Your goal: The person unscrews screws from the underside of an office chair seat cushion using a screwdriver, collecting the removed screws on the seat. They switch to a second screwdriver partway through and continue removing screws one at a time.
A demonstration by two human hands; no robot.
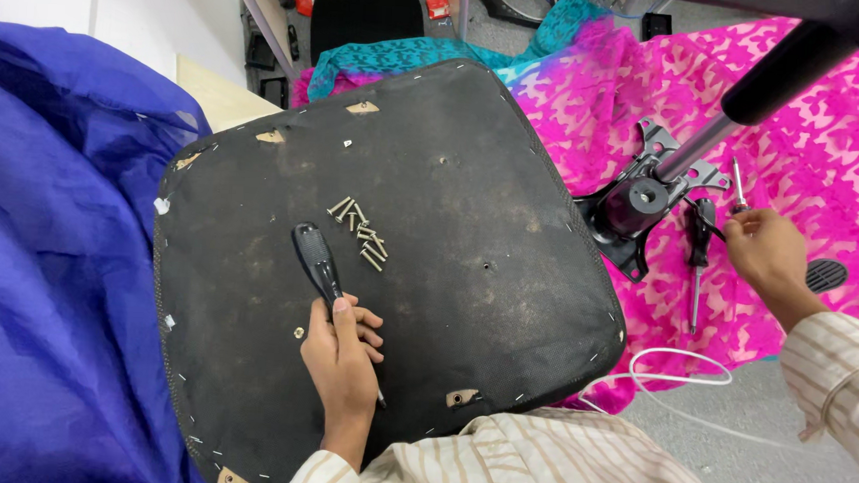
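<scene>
An upturned black chair seat (453,164) fills the middle of the view. My left hand (343,357) rests on it and grips a black-handled screwdriver (317,260), handle pointing away from me. Several loose screws (361,232) lie on the seat just beyond the handle. My right hand (768,251) reaches out over the pink patterned cloth (604,84) and pinches a small silver tool (737,184) near the black chair mechanism plate (637,205) and its metal column (694,152).
Another screwdriver (698,256) lies on the pink cloth beside the mechanism. A white cable (678,367) loops on the grey floor at lower right. Blue fabric (47,251) covers the left side. A black chair (363,18) and clutter stand at the back.
</scene>
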